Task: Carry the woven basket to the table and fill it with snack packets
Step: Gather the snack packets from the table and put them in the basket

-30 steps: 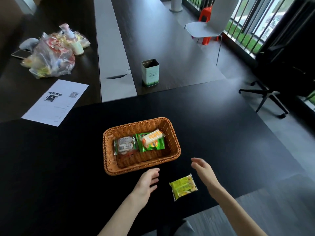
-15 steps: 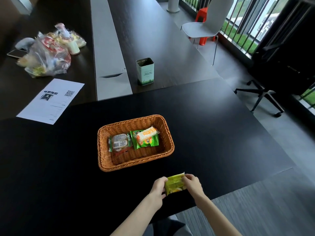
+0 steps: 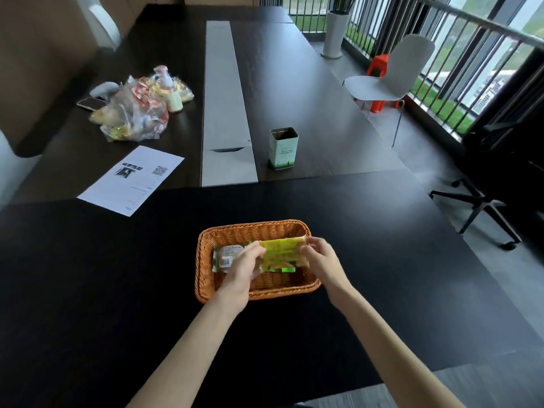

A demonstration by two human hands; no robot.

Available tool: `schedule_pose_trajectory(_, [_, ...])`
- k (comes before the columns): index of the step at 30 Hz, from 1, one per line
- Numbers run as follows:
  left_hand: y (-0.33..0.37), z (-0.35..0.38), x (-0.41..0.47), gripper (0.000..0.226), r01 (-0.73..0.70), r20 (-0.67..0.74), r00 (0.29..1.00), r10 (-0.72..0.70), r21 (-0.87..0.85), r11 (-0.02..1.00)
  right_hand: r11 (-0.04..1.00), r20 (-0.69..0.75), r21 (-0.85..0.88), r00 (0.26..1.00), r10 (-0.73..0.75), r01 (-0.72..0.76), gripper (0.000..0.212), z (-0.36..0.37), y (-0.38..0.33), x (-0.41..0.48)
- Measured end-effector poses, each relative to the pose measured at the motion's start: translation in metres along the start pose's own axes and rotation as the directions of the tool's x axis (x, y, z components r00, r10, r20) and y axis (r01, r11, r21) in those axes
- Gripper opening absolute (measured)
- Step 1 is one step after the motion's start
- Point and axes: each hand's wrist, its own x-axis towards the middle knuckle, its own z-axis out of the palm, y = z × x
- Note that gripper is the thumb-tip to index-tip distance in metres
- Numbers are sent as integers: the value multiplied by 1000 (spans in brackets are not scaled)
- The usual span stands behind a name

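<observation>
Filling step in hand, carrying part apparently done: woven basket (image 3: 256, 260) set on the black table (image 3: 88, 275), near the front edge, with a yellow snack packet (image 3: 281, 253) held over its middle. Left hand (image 3: 241, 270) pinching the packet's left end, right hand (image 3: 319, 260) pinching its right end; both closed on the wrapper, packet stretched roughly flat between them and tilted a little toward the camera. Forearms reaching forward from the bottom of the view, converging over the near rim, wrists just above the weave. Already inside: a clear-wrapped packet with a barcode label (image 3: 226, 257) at the left, and a green packet (image 3: 287, 270) mostly hidden under the yellow one. Whether the yellow packet touches those beneath: cannot tell. Next move, by judgement: lower the packet onto the others, let go with both hands, draw back clear of the rim. Little risk beyond the wrapper catching on the weave or sliding to one side. No further loose packets visible on the black table; more snacks likely in the clear plastic bag (image 3: 134, 113) on the far table, well apart from the basket.
</observation>
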Motion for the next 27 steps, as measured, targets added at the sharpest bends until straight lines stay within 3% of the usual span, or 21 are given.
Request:
schedule_pose_trajectory(4, [14, -45, 12, 29, 16, -123, 992, -25, -74, 997, 991, 151, -92, 983, 107, -94, 37, 53, -15, 32])
schedule_pose_trajectory(6, [11, -64, 16, 23, 58, -142, 987, -70, -93, 994, 981, 210, -131, 963, 170, -144, 29, 76, -12, 40])
schedule_pose_trajectory(8, [2, -76, 21, 23, 103, -163, 979, -122, -120, 987, 971, 233, -172, 950, 206, -169, 11, 95, -5, 46])
schedule_pose_trajectory(10, [-8, -82, 26, 22, 167, -165, 968, -188, -137, 976, 962, 243, -204, 942, 232, -184, 18, 110, 4, 51])
schedule_pose_trajectory(13, [-17, -84, 31, 16, 250, -136, 954, -269, -140, 958, 943, 253, -250, 925, 283, -221, 12, 121, 16, 55])
schedule_pose_trajectory(17, [-20, -83, 36, 39, 290, -131, 940, -314, -174, 941, 910, 226, -314, 909, 350, -272, 6, 124, 29, 61])
schedule_pose_trajectory(19, [-22, -83, 38, 45, 299, -135, 936, -325, -180, 937, 894, 235, -345, 896, 376, -285, 13, 124, 31, 62])
schedule_pose_trajectory(24, [-27, -82, 46, 46, 260, -156, 943, -292, -200, 945, 884, 285, -400, 884, 370, -241, 26, 120, 23, 58])
schedule_pose_trajectory(27, [-27, -82, 49, 44, 230, -140, 957, -255, -176, 957, 900, 349, -413, 888, 299, -140, 18, 104, 9, 51])
